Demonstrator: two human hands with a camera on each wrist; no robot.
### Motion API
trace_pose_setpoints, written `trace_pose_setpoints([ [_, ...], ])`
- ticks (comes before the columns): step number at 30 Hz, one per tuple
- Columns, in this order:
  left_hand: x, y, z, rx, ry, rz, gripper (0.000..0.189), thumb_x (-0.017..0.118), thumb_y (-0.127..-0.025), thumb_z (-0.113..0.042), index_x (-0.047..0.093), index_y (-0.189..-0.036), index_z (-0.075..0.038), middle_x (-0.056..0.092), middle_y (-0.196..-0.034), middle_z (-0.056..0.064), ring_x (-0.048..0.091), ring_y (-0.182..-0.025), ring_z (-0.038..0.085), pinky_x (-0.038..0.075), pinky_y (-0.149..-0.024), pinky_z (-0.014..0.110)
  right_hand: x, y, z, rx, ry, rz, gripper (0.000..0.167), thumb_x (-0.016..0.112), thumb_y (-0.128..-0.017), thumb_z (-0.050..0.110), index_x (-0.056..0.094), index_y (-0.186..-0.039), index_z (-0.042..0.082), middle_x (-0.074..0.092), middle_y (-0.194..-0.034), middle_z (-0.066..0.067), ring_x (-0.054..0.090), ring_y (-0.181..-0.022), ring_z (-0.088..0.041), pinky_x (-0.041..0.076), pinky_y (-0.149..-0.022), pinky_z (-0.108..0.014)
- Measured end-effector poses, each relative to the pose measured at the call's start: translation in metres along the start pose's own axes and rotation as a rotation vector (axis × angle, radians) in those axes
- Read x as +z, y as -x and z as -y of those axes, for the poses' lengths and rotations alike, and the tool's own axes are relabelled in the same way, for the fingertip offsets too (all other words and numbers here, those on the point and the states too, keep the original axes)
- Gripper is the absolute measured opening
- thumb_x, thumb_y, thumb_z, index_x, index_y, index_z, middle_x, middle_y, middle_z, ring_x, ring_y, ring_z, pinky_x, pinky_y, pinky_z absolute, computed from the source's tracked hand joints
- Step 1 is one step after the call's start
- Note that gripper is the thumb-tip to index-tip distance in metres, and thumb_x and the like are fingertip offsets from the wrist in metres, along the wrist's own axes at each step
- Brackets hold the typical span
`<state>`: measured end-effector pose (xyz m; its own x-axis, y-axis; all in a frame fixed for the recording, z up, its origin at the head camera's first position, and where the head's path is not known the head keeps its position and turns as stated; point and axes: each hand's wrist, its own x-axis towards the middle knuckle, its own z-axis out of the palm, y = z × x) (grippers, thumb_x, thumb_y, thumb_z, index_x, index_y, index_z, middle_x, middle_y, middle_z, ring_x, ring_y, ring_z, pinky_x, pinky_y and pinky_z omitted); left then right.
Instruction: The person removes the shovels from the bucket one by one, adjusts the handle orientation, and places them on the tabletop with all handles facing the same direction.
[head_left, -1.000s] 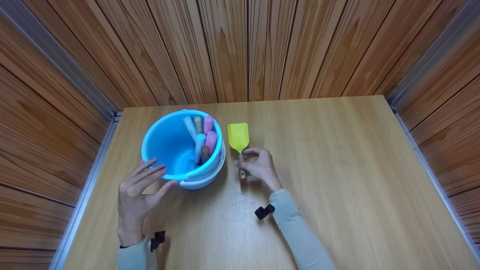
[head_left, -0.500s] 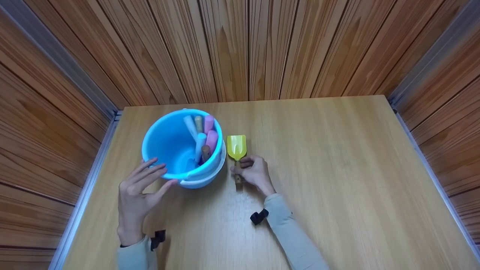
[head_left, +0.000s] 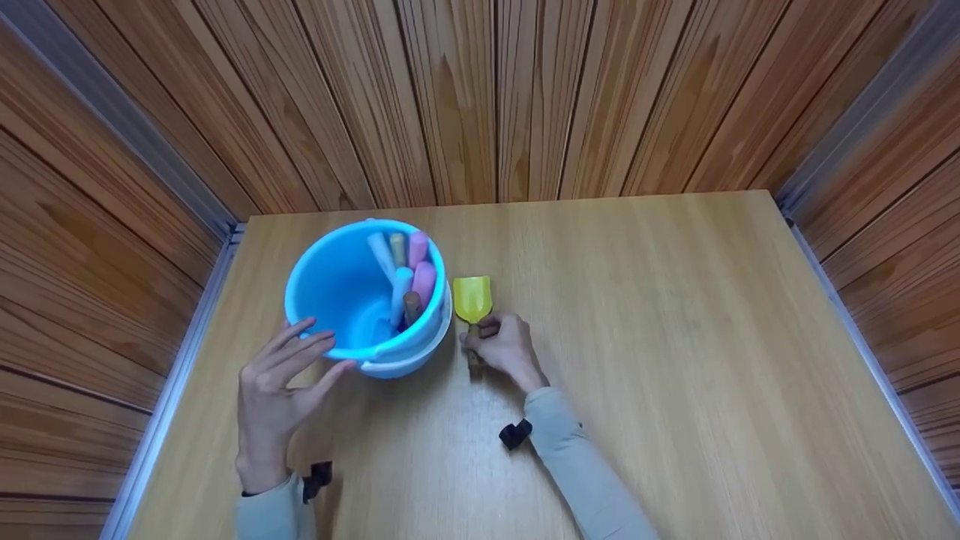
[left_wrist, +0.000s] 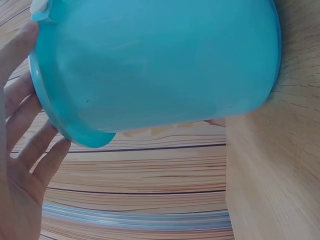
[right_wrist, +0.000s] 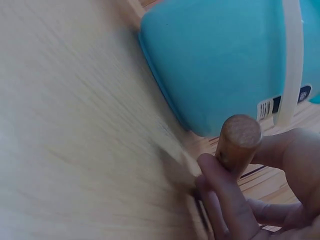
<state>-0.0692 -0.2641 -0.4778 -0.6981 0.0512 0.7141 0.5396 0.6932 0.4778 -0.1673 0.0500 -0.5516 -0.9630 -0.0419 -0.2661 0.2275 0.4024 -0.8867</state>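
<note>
A light-blue bucket (head_left: pixel 322 270) stands on the left part of the table, holding several handles (head_left: pixel 424 281) in pink, blue and wood. My left hand (head_left: pixel 274 394) is at its near-left rim, thumb and fingers spread and touching the edge from outside; the left wrist view shows the fingertips (left_wrist: pixel 59 145) along the rim. Right of the bucket lies a toy shovel with a yellow blade (head_left: pixel 472 298) and a wooden handle (right_wrist: pixel 239 142). My right hand (head_left: pixel 506 346) pinches that handle between thumb and fingers, low over the table. The bucket's white carrying handle (right_wrist: pixel 292 55) hangs down its side.
The wooden table (head_left: pixel 675 337) stretches away to the right. Wood-panelled walls (head_left: pixel 525 97) enclose it at the back and both sides, with metal rails (head_left: pixel 176 360) along the side edges.
My right hand has drawn the shovel toward me and slightly left, and its blade now sits lower beside the bucket. The left hand and bucket have stayed in place.
</note>
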Motion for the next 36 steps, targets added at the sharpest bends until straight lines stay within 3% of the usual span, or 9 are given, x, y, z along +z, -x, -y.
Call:
trace_pose_setpoints([
  [3,-0.001,0.0,-0.001,-0.009,-0.018,0.004,0.058,0.104,-0.062,-0.007,0.085,-0.116,-0.013,0.082,-0.116,0.0,0.072,-0.126,0.028,0.048,-0.11,0.022,0.002,0.002,0.003,-0.016,0.042,0.016,0.029,0.085,-0.092,0.022,0.07,-0.112,0.007,0.073,-0.1,-0.006,0.071,-0.089,-0.018,0.06,-0.084,-0.036],
  [8,-0.001,-0.001,0.0,0.026,-0.036,0.004,0.057,0.104,-0.063,-0.01,0.084,-0.116,-0.012,0.082,-0.119,0.002,0.073,-0.125,0.029,0.047,-0.112,0.022,0.005,0.005,0.005,-0.073,0.115,0.019,0.025,0.081,-0.095,0.019,0.068,-0.112,0.006,0.074,-0.096,-0.005,0.073,-0.084,-0.016,0.06,-0.08,-0.036],
  [12,-0.001,-0.002,0.002,0.058,-0.03,-0.005,0.056,0.104,-0.063,-0.01,0.084,-0.115,-0.011,0.082,-0.117,0.004,0.074,-0.12,0.029,0.049,-0.112,0.024,0.006,0.006,0.005,-0.069,0.17,0.016,0.019,0.075,-0.099,0.02,0.068,-0.113,0.009,0.075,-0.092,-0.001,0.073,-0.082,-0.015,0.058,-0.078,-0.037],
  [19,0.001,-0.001,0.004,0.062,-0.021,-0.016,0.058,0.104,-0.062,-0.009,0.084,-0.116,-0.012,0.082,-0.115,0.003,0.074,-0.12,0.028,0.049,-0.112,0.023,0.001,0.007,0.009,-0.071,0.248,0.021,0.02,0.071,-0.102,0.021,0.068,-0.118,0.009,0.071,-0.102,-0.002,0.069,-0.084,-0.017,0.056,-0.073,-0.036],
  [21,0.002,-0.001,0.004,0.069,-0.013,-0.024,0.06,0.104,-0.062,-0.008,0.084,-0.118,-0.012,0.082,-0.117,0.003,0.074,-0.121,0.029,0.05,-0.112,0.025,-0.001,0.005,0.013,-0.073,0.291,0.014,0.025,0.069,-0.103,0.019,0.067,-0.125,0.008,0.068,-0.109,-0.004,0.067,-0.09,-0.02,0.057,-0.076,-0.037],
  [24,0.003,-0.001,0.004,0.071,-0.01,-0.03,0.061,0.104,-0.062,-0.008,0.083,-0.119,-0.012,0.082,-0.118,0.004,0.074,-0.123,0.03,0.049,-0.113,0.026,-0.007,0.002,0.025,-0.092,0.349,0.0,0.034,0.065,-0.106,0.016,0.063,-0.138,0.005,0.064,-0.121,-0.009,0.065,-0.106,-0.025,0.059,-0.091,-0.042],
  [27,0.003,0.0,0.003,0.059,-0.017,-0.032,0.062,0.104,-0.061,-0.008,0.083,-0.119,-0.012,0.082,-0.118,0.004,0.073,-0.124,0.03,0.049,-0.113,0.026,-0.016,-0.003,0.042,-0.151,0.384,0.003,0.039,0.06,-0.109,0.012,0.059,-0.147,0.005,0.063,-0.132,-0.012,0.062,-0.121,-0.028,0.057,-0.103,-0.044],
  [32,0.002,0.001,0.003,0.064,-0.005,-0.037,0.063,0.104,-0.06,-0.006,0.083,-0.119,-0.011,0.082,-0.118,0.004,0.074,-0.123,0.031,0.049,-0.113,0.027,-0.031,-0.007,0.076,-0.337,0.423,-0.02,0.035,0.055,-0.111,0.012,0.063,-0.144,0.006,0.066,-0.133,-0.013,0.064,-0.121,-0.027,0.059,-0.102,-0.04],
  [36,0.002,0.0,0.004,0.081,-0.003,-0.038,0.062,0.104,-0.061,-0.006,0.083,-0.119,-0.01,0.081,-0.118,0.004,0.073,-0.123,0.032,0.049,-0.113,0.027,-0.038,-0.007,0.107,-0.481,0.476,-0.05,0.033,0.053,-0.112,0.017,0.066,-0.14,0.007,0.068,-0.134,-0.013,0.064,-0.125,-0.028,0.057,-0.108,-0.042],
])
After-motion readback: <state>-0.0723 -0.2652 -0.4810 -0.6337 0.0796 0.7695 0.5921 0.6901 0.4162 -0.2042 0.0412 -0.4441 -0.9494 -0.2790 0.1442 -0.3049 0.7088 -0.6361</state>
